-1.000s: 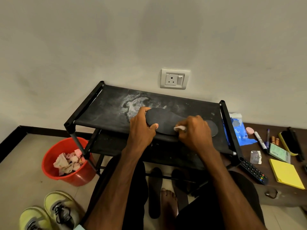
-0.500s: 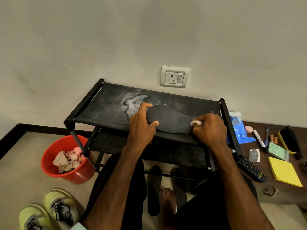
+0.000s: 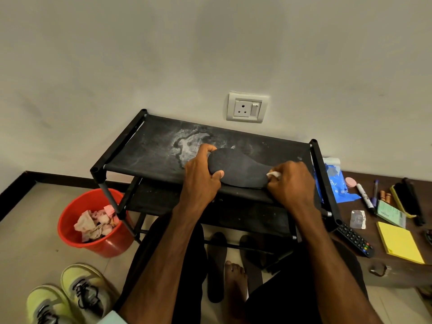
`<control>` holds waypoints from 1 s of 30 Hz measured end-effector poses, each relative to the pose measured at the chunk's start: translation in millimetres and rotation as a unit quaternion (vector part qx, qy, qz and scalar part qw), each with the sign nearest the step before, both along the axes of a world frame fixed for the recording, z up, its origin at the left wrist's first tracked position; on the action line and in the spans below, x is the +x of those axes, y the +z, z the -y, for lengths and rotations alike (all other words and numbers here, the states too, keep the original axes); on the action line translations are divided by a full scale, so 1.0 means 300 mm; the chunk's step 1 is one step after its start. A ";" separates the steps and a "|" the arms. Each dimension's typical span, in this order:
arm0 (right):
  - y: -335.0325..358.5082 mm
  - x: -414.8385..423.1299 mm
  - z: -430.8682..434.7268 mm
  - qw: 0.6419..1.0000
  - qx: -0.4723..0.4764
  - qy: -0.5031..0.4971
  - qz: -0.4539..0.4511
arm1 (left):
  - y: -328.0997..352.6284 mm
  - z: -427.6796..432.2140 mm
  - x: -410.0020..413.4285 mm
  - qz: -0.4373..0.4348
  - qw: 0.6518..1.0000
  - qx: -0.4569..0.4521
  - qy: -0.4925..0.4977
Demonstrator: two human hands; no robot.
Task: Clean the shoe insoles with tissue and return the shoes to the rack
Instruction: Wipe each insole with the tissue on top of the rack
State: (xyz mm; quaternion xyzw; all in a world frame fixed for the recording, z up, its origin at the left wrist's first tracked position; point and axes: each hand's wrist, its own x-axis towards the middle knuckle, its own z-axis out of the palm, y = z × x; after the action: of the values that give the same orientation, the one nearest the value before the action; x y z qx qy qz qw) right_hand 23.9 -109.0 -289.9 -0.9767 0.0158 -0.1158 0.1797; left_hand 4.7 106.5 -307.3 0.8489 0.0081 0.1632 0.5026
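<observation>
Tissue (image 3: pixel 274 174) — pinched in right fingers (image 3: pixel 277 184) — slid rightward along insole (image 3: pixel 240 169); left fingers (image 3: pixel 207 149) still grip it.

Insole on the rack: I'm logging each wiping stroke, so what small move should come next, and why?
Probably sweep the tissue leftward along the insole toward the left hand. The right hand pinches the tissue at the insole's right end, the left hand grips the other end on the shoe rack, and the stretch between them lies bare.
</observation>
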 end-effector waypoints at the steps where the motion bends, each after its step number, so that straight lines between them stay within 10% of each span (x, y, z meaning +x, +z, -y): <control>1: -0.001 -0.014 -0.032 1.000 -0.008 0.023 -0.003 | -0.001 -0.001 0.002 -0.001 1.000 0.002 0.002; 11: -0.011 0.048 -0.041 0.999 0.045 0.012 0.008 | 0.004 0.002 -0.005 0.006 1.000 0.001 0.003; 17: -0.042 -0.034 -0.194 0.983 0.039 0.179 -0.002 | -0.015 -0.008 0.011 -0.012 1.000 0.007 0.010; 30: -0.012 0.087 0.020 0.991 0.058 0.122 0.016 | -0.022 -0.015 0.016 0.009 1.000 -0.029 0.006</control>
State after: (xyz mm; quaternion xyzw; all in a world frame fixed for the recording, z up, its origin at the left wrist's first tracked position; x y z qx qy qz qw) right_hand 49.9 -114.9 -293.4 -0.9574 -0.0998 -0.1071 0.2489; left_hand 9.4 110.9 -313.8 0.8325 0.0134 0.1736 0.5259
